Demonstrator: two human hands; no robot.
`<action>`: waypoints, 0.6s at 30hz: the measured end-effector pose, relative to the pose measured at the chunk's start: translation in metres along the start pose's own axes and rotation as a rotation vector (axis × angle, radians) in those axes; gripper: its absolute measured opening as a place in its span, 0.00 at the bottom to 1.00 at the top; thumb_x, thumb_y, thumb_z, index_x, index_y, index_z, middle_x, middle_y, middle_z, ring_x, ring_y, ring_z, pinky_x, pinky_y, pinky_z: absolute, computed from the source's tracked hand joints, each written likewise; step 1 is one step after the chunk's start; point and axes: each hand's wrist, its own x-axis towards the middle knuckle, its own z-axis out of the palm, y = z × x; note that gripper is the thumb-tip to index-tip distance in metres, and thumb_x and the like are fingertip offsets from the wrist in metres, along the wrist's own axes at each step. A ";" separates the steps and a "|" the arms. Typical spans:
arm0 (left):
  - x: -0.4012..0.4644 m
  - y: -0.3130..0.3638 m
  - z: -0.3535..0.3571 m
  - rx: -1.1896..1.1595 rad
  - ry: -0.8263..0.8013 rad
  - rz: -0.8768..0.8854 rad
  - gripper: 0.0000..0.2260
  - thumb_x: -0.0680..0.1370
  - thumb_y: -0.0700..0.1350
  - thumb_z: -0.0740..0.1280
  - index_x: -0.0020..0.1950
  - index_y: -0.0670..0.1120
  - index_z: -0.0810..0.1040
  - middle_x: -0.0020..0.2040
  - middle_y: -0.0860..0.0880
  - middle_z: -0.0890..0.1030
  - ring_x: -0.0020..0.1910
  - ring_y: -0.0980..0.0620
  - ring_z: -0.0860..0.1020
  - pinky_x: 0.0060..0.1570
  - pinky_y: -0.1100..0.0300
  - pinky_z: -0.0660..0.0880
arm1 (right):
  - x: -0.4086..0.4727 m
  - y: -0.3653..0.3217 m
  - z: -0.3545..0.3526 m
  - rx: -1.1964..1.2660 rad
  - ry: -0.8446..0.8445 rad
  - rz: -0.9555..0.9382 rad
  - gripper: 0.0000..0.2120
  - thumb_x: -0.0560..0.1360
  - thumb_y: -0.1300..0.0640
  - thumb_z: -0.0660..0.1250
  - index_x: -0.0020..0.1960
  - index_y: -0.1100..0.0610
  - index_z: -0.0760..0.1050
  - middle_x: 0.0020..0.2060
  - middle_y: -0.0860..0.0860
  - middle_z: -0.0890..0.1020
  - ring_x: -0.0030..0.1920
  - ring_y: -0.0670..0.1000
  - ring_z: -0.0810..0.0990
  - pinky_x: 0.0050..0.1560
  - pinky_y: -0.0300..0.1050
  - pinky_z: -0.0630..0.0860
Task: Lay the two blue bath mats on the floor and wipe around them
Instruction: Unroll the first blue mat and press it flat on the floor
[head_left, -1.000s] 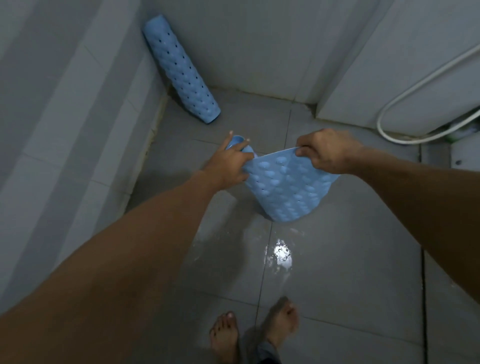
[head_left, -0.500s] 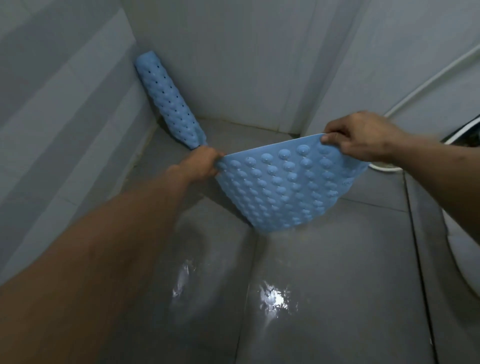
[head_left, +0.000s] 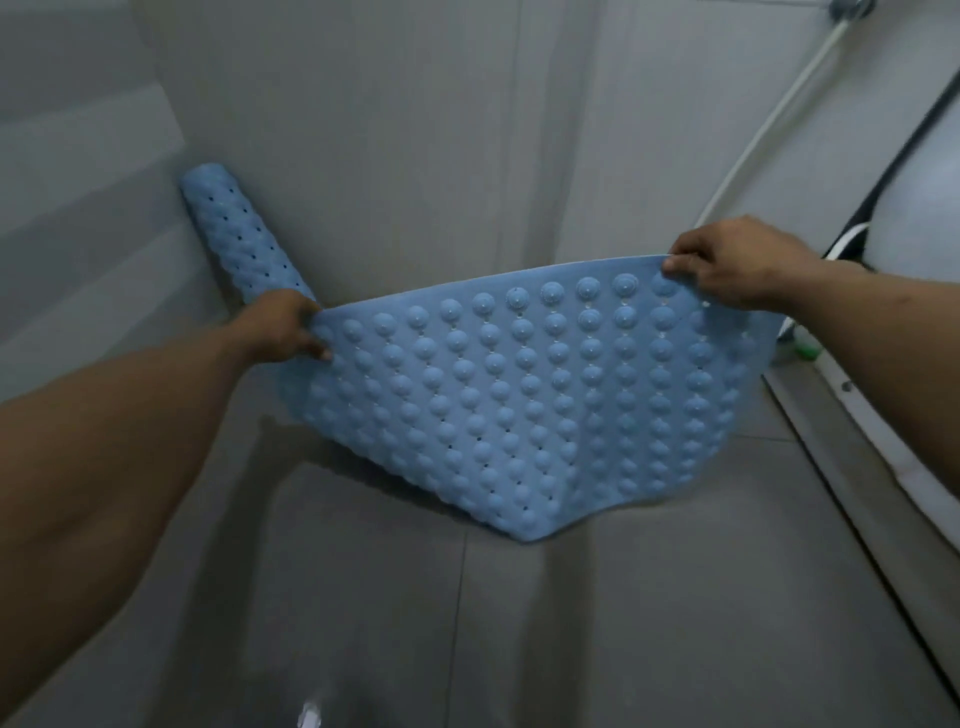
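Two bare forearms showed, no sleeves, watch or rings visible. Left hand (head_left: 283, 330) and right hand (head_left: 727, 267) were ungloved; short nails on fingers (head_left: 675, 267).

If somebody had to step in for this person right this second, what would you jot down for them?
Left hand: grips the left corner of the open mat.
Right hand: grips its right corner.
The open mat hangs spread between the hands, bumpy side toward the camera, its lower edge down near the grey floor; whether it touches is unclear.
The rolled mat leans in the corner against the wall, untouched.
Done: first mat unrolled and held wide.
Left: lay it flat, unroll and lay the second one, then wipe around both. No cloth is in sight.
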 end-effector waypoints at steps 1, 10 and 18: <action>-0.001 0.004 -0.001 0.011 0.015 0.031 0.18 0.66 0.48 0.80 0.49 0.38 0.83 0.41 0.39 0.83 0.43 0.43 0.79 0.42 0.56 0.70 | -0.004 0.001 0.003 -0.022 0.032 0.024 0.13 0.79 0.41 0.61 0.56 0.46 0.79 0.54 0.54 0.82 0.55 0.59 0.78 0.55 0.55 0.75; -0.029 0.057 -0.083 0.115 0.036 0.145 0.18 0.74 0.56 0.71 0.54 0.42 0.82 0.49 0.44 0.83 0.44 0.47 0.78 0.47 0.59 0.70 | -0.053 -0.006 -0.037 -0.077 0.296 0.136 0.14 0.80 0.43 0.62 0.60 0.46 0.79 0.60 0.57 0.81 0.60 0.62 0.77 0.57 0.55 0.74; -0.025 0.118 -0.146 0.319 -0.060 0.189 0.18 0.74 0.64 0.66 0.41 0.50 0.82 0.42 0.49 0.84 0.42 0.47 0.81 0.51 0.52 0.77 | -0.033 -0.019 -0.065 -0.099 0.091 0.101 0.12 0.77 0.45 0.69 0.57 0.48 0.83 0.53 0.53 0.84 0.54 0.56 0.78 0.58 0.49 0.74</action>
